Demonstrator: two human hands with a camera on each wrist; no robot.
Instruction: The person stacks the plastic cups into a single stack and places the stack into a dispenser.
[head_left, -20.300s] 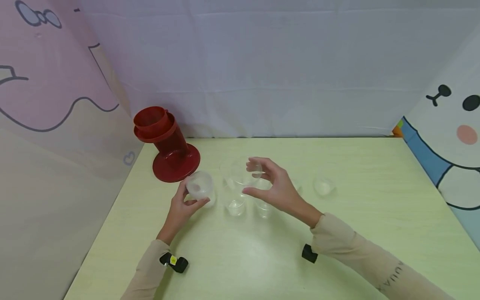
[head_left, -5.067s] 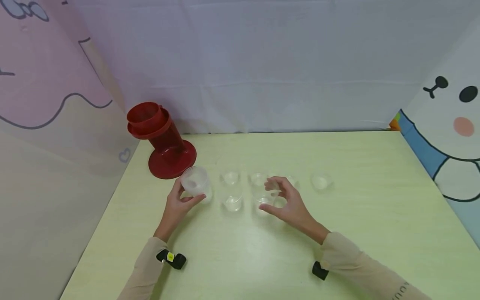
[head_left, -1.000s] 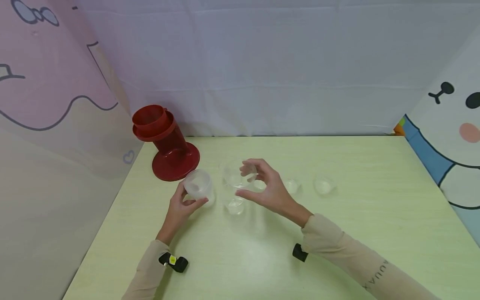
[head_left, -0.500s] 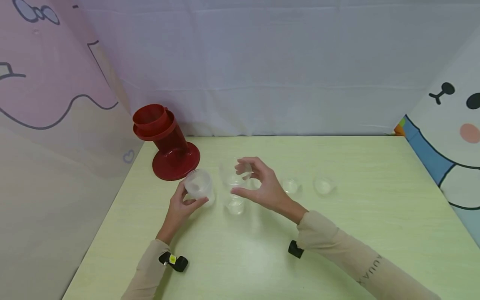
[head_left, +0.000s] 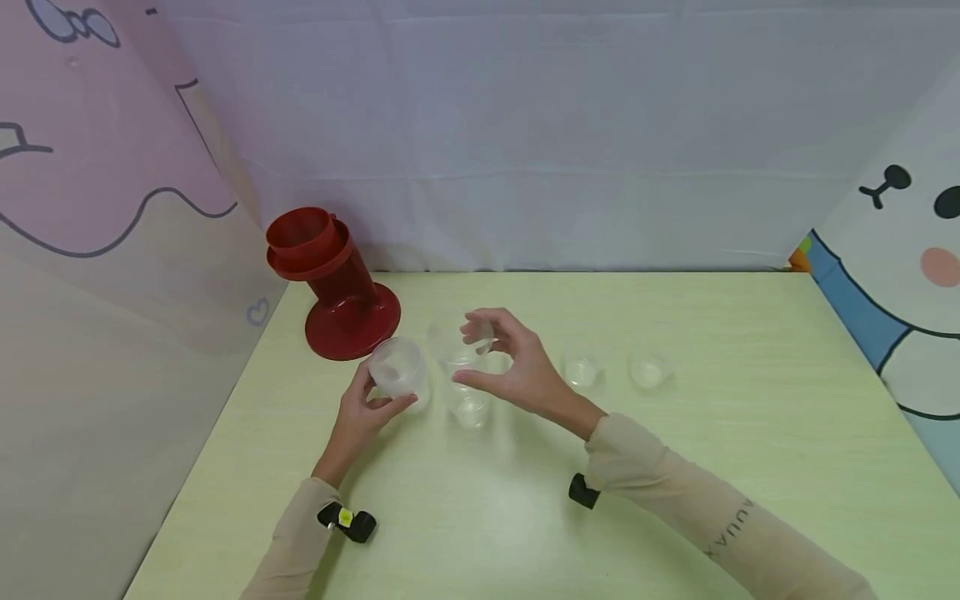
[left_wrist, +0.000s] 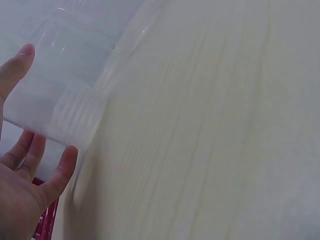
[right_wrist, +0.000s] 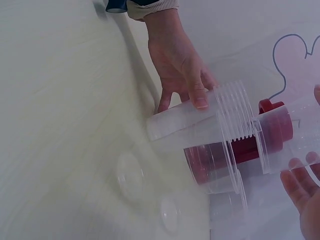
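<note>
Holding plastic at both ends of the work: left hand [head_left: 360, 418] grips a stack of nested clear cups [head_left: 397, 371], thumb on the near side, fingers on the far side. Stack's ribbed rims face up; it sits just in front of the red stand [head_left: 351, 321]. Cannot tell whether its base meets the worktop [head_left: 712, 467].

Right hand [head_left: 517, 367] curls around a single clear cup [head_left: 459, 340], mouth up. From the right wrist view, this cup appears raised off the worktop, beside the top of the stack.

Other clear cups, on the worktop: a front cup [head_left: 472, 408] just right of the stack; a middle cup [head_left: 581, 371] and an outer cup [head_left: 649, 372], both right of the right hand. Count behind that hand uncertain; clear walls overlap.

Red stand: round flared base, two stepped rims on top, back left corner. Both forearms in beige sleeves [head_left: 675, 483]. Pale cloth [head_left: 562, 125] hangs behind.
</note>
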